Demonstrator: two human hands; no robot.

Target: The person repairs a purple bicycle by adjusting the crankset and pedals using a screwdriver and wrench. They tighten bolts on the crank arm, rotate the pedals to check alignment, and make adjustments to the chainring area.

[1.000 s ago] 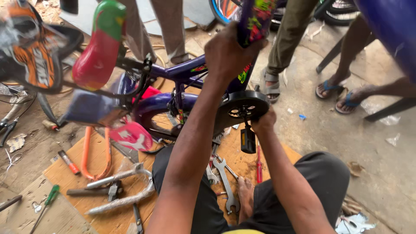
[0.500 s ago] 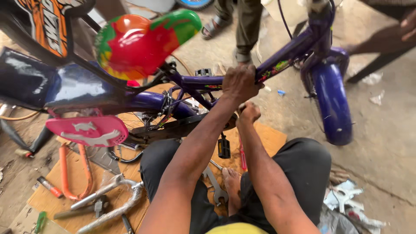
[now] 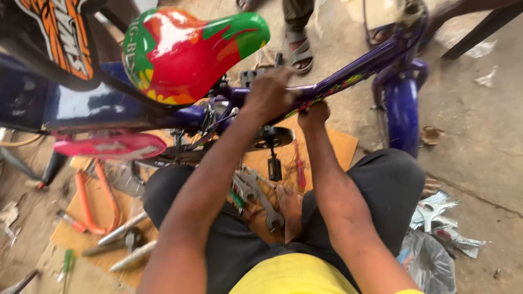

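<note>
My left hand (image 3: 271,93) and right hand (image 3: 312,113) stayed shut on the purple metal bike frame (image 3: 348,76); the view swung, seat (image 3: 185,51) at eleven o'clock

small purple bicycle (image 3: 348,76), upright, red-green saddle (image 3: 188,51)

Bare forearms, no sleeves in view, no watch or rings seen. Left hand (image 3: 269,95) and right hand (image 3: 313,113) ungloved. Yellow shirt hem (image 3: 289,275), dark grey trousers (image 3: 381,190), possibly shorts. One bare foot (image 3: 289,209).
</note>
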